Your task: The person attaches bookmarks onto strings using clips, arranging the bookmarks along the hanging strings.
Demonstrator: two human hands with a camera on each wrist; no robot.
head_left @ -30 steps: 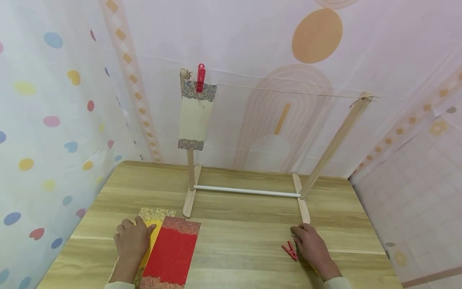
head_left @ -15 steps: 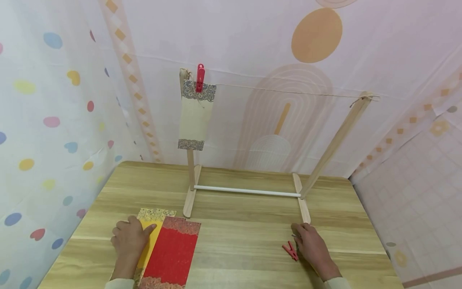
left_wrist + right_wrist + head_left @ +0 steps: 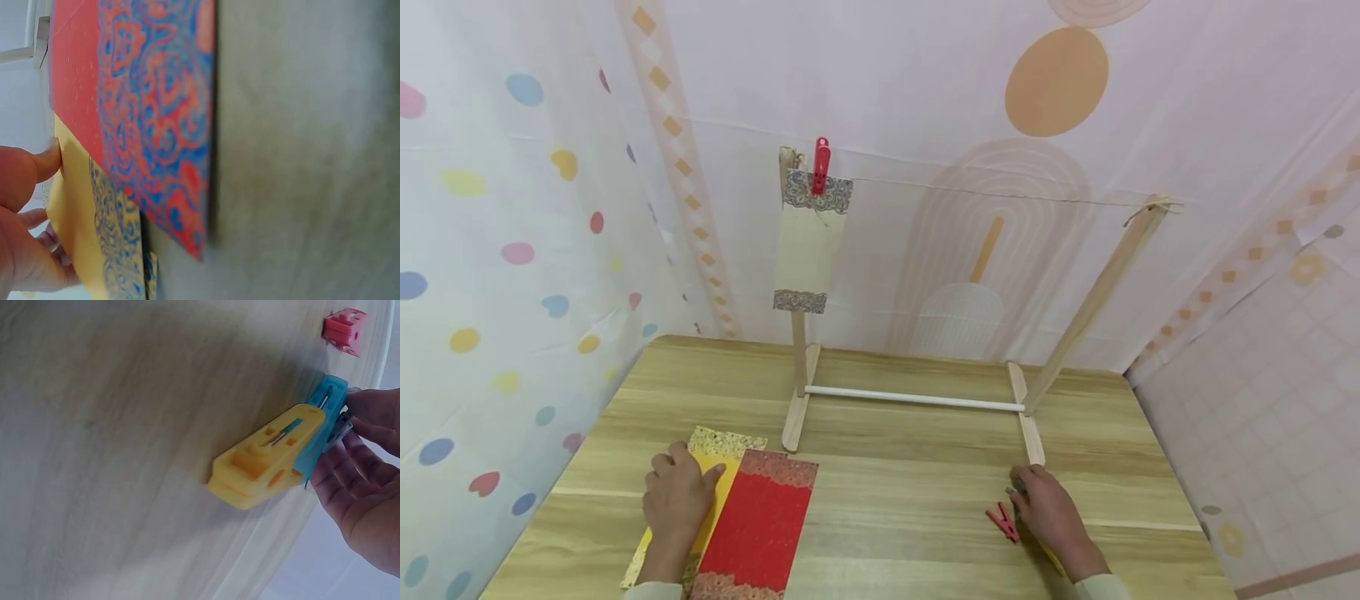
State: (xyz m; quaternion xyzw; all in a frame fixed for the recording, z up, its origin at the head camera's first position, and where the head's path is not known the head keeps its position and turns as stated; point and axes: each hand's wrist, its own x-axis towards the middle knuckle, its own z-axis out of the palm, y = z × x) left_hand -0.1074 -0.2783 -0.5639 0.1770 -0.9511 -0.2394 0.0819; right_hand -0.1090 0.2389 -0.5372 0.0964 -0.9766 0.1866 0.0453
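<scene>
At the lower left, my left hand (image 3: 677, 500) holds the left edge of a yellow paper card (image 3: 72, 187) with lace-patterned ends, thumb on top and fingers at the edge. A red card (image 3: 760, 517) overlaps it on the right. My right hand (image 3: 1052, 517) is at the table's right side, thumb and fingers pinching a small greyish clothespin (image 3: 339, 428), partly hidden. Beside that lie a teal clothespin (image 3: 331, 390) and a yellow clothespin (image 3: 262, 459). A red clothespin (image 3: 1002, 522) lies just left of the hand.
Behind, a wooden stand with a left post (image 3: 799, 354), a right post (image 3: 1090, 308) and a white crossbar (image 3: 917, 399) carries a string (image 3: 970, 190). A red clothespin (image 3: 822, 167) hangs a cream card (image 3: 811, 250) near its left end. Patterned curtains (image 3: 910, 75) surround the wooden table (image 3: 910, 500).
The head view has shifted slightly. My left hand and the yellow card have moved a little, and more of a yellow patterned corner shows by the left wrist. The right hand has hardly moved.
</scene>
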